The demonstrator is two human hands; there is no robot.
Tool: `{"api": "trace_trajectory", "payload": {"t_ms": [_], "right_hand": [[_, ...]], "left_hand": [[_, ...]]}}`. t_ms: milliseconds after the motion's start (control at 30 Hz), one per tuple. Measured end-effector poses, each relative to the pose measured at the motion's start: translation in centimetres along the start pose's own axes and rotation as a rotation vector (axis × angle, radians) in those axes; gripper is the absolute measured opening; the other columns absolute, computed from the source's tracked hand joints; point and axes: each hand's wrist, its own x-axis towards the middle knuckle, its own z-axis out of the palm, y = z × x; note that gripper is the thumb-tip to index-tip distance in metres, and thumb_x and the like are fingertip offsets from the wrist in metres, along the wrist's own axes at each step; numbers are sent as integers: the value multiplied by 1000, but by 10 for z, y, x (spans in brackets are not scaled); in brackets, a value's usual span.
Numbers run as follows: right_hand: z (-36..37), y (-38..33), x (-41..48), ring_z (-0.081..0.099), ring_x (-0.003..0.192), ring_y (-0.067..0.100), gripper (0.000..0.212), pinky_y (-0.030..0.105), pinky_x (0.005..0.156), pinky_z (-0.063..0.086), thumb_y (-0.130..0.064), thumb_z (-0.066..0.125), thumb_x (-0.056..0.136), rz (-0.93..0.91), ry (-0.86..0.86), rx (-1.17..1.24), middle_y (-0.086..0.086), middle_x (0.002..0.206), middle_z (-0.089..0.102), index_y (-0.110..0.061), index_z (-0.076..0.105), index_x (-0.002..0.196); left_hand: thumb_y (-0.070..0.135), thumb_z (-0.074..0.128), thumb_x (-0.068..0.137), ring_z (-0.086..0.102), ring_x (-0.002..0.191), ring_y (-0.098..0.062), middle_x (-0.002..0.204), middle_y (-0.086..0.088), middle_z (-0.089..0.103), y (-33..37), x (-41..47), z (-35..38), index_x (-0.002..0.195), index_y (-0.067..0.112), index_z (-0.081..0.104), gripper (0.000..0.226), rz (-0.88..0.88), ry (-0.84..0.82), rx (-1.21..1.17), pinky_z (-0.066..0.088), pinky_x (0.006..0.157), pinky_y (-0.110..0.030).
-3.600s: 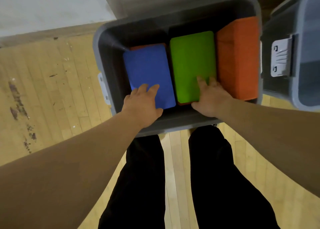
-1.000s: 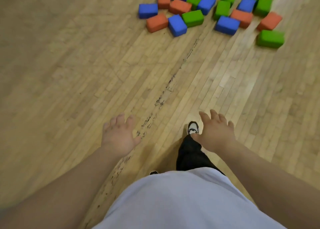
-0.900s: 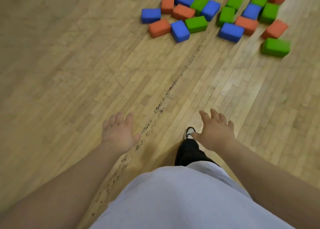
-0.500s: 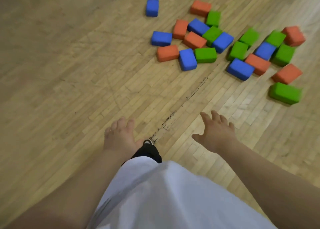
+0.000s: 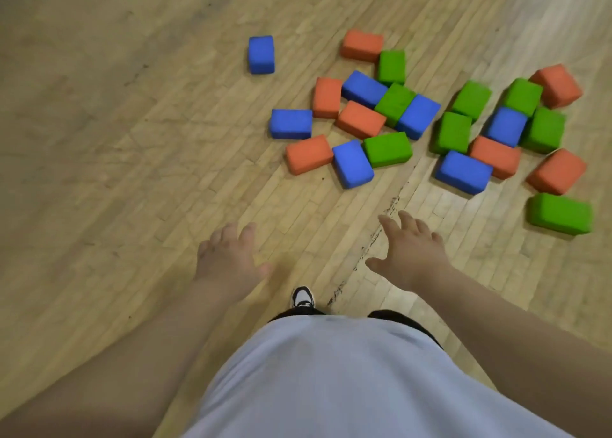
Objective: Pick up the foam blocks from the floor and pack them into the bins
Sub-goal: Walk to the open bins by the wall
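Several blue, orange and green foam blocks lie scattered on the wooden floor (image 5: 132, 172) ahead of me. Closest are a blue block (image 5: 352, 164), an orange block (image 5: 308, 154) and a green block (image 5: 387, 149); another blue block (image 5: 463, 172) and a green block (image 5: 559, 213) lie to the right. One blue block (image 5: 261, 54) sits apart at the far left. My left hand (image 5: 228, 260) and my right hand (image 5: 410, 252) are stretched forward above the floor, fingers spread, holding nothing. No bin is in view.
A dark scuffed line (image 5: 381, 235) runs across the floorboards between my hands toward the pile. My shoe (image 5: 302, 297) shows below my hands, with my white shirt (image 5: 331, 381) filling the bottom of the view.
I left the bin, where my hands pressed on packed blocks, and turned to the floor. Over the last second the pile has drawn closer and lower in view; both hands stay open.
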Motion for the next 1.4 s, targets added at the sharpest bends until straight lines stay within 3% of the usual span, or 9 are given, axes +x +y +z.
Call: {"api": "trace_trajectory", "payload": {"t_ms": [267,533,833,1033,1167,1400], "right_hand": [[-116,-28,166,23,149,36,97,58,116,27,-70,60,80,20,77,51,11,166,16,-34,16,158],[-238,-54,351,22,150,36,98,58,116,27,-67,64,80,-143,23,-25,9,166,15,-33,17,158],[-340,-153,537,26,148,36,97,56,115,29,-69,62,77,-223,42,-134,9,164,21,-34,20,157],[-386,-245,645,27,146,36,96,57,115,29,-66,63,79,-104,-47,-105,9,163,22,-32,20,158],[-438,-298,704,30,144,34,95,55,115,31,-64,65,79,-87,4,-29,7,161,25,-32,22,157],[-509,-338,811,26,148,35,94,57,116,28,-63,62,79,-59,50,37,9,165,19,-34,19,158]], "left_hand": [[72,58,82,30,146,-33,162,-12,28,3,174,-111,155,29,26,92,-14,81,37,31,115,-50],[71,50,89,16,151,-31,167,-11,13,24,313,-195,160,30,12,90,-154,15,-88,21,119,-50],[66,55,91,18,151,-31,166,-7,17,-37,484,-277,159,31,18,85,-241,87,-270,23,119,-47],[69,54,89,20,150,-32,166,-9,16,-128,629,-346,159,29,17,88,-134,-37,-190,27,119,-49],[65,52,93,15,151,-32,167,-9,9,-177,711,-417,160,28,12,86,0,-90,-53,25,119,-49],[69,52,91,17,151,-32,168,-7,10,-188,856,-487,159,32,10,89,42,-98,25,26,118,-51]]}}
